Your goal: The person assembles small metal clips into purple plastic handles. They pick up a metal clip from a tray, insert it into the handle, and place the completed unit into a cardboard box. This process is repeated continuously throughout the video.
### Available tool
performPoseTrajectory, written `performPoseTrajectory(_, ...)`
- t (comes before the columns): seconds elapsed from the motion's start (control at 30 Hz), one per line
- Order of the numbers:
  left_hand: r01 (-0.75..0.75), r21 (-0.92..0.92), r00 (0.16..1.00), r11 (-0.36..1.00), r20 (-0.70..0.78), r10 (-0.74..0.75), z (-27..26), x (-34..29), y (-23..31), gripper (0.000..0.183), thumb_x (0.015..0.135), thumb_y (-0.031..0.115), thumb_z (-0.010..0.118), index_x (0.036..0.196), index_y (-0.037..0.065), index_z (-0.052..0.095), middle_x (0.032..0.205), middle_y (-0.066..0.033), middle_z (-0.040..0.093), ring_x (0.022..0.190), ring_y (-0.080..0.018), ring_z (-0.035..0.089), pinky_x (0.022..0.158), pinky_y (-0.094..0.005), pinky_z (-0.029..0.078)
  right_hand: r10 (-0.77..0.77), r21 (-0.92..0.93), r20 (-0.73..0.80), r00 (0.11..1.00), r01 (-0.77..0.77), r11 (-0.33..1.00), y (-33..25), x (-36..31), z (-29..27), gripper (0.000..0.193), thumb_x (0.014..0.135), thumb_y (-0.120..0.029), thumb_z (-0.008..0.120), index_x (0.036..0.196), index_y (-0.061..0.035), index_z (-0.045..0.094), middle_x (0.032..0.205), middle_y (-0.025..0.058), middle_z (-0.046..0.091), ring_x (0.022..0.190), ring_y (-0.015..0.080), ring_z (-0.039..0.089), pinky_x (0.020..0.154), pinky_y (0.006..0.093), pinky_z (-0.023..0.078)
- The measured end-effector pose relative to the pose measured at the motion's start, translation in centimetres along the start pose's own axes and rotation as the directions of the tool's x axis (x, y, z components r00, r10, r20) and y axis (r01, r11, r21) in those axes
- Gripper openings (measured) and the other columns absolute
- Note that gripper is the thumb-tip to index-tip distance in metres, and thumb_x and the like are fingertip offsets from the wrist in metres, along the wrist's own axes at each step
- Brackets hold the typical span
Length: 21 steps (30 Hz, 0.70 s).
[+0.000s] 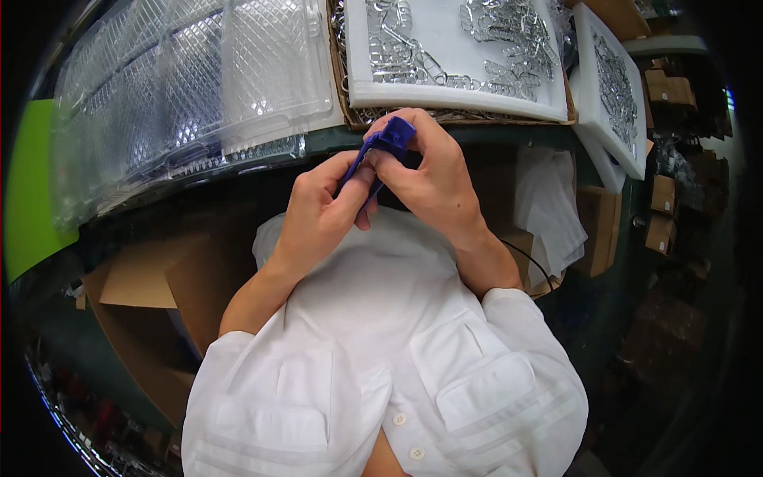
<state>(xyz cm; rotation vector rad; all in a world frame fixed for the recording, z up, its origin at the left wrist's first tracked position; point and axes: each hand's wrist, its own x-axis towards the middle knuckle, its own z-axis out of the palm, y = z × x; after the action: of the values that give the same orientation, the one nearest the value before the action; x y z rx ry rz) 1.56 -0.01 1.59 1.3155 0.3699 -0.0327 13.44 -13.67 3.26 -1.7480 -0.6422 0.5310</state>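
A dark blue plastic part [395,137], long and narrow with a boxy end, is held up in front of my chest by both hands. My left hand [324,197] is closed round its lower, longer stretch, thumb laid along it. Wrapped about the boxy upper end is my right hand [435,176], its thumb pressing on the part near the left thumb. A small shiny spot shows between the thumbs, too small to make out. Just beyond my hands, a white foam tray [461,97] bears many bent shiny metal wire pieces [413,52].
Clear plastic blister trays [270,67] are stacked at the left on the bench. A second foam tray [588,71] with metal pieces leans at the right. Below are an open cardboard box [135,278], another carton [598,230] and white sheets [548,207].
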Motion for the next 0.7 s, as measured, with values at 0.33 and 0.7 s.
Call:
performPoseTrajectory(0.33, -0.156, 0.134, 0.981, 0.979, 0.14, 0.137, -0.9, -3.6, 3.3, 0.057, 0.1, 0.016, 0.068, 0.15, -0.005, 0.051, 0.123, -0.0179, 0.071, 0.099, -0.0177, 0.07, 0.085, -0.0298, 0.056, -0.192, 0.44, -0.055, 0.98, 0.196, 0.876, -1.1, -1.8, -3.4, 0.024, 0.093, 0.008, 0.069, 0.115, 0.0017, 0.066, 0.12, 0.0158, 0.069, 0.113, 0.0209, 0.067, 0.1, 0.0348, 0.053)
performPoseTrajectory(0.7, -0.639, 0.43, 0.758, 0.637, 0.211, 0.618, 1.8, -5.7, 4.6, 0.064, 0.08, -0.008, 0.083, 0.138, -0.003, 0.057, 0.125, -0.0248, 0.071, 0.108, -0.0312, 0.074, 0.091, -0.0365, 0.061, -0.375, 0.53, -0.104, 0.921, 0.37, 0.763, 0.5, -4.1, -5.1, 0.025, 0.085, 0.0, 0.081, 0.106, 0.0033, 0.068, 0.122, 0.0245, 0.066, 0.114, 0.0291, 0.068, 0.101, 0.0418, 0.058)
